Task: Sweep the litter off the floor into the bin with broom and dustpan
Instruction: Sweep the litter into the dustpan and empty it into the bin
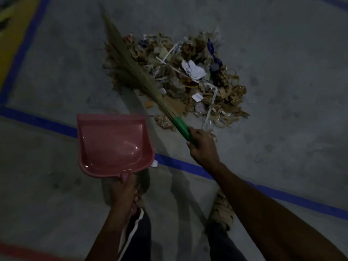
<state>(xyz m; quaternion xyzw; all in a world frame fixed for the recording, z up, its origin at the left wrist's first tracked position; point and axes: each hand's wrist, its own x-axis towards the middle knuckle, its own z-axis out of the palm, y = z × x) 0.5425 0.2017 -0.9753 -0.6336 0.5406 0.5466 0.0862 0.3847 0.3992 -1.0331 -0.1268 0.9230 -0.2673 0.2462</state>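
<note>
Floor point(282, 129) of grey concrete fills the view, dim, crossed by a blue painted line point(282, 198) running from the left edge down to the right, with a second blue stripe and a yellow band point(17, 44) slanting along the upper left. A red mark shows at the bottom left corner.

Litter point(188, 76) lies in one wide heap on the far side of the blue line: brown dry scraps and curled strips, a crumpled white paper point(194, 69) near the middle, pale plastic strips, some dark blue bits at the right side. A few loose scraps sit at the near edge of the heap, and one small white piece lies on the blue line just beside the dustpan.

Next in size, the broom point(130, 72) has straw bristles resting on the left part of the heap, its tip reaching beyond it, and its green handle slants down to the right hand point(202, 147), whose fingers are wrapped round the handle end.

The pink dustpan point(113, 144) hangs above the floor, near the heap but apart from it, mouth toward the litter. Its tray holds nothing visible. The left hand point(124, 191) grips its short handle from below, fingers curled round it.

Dark trousers with a white stripe and a patterned shoe point(223, 210) show under the arms.
</note>
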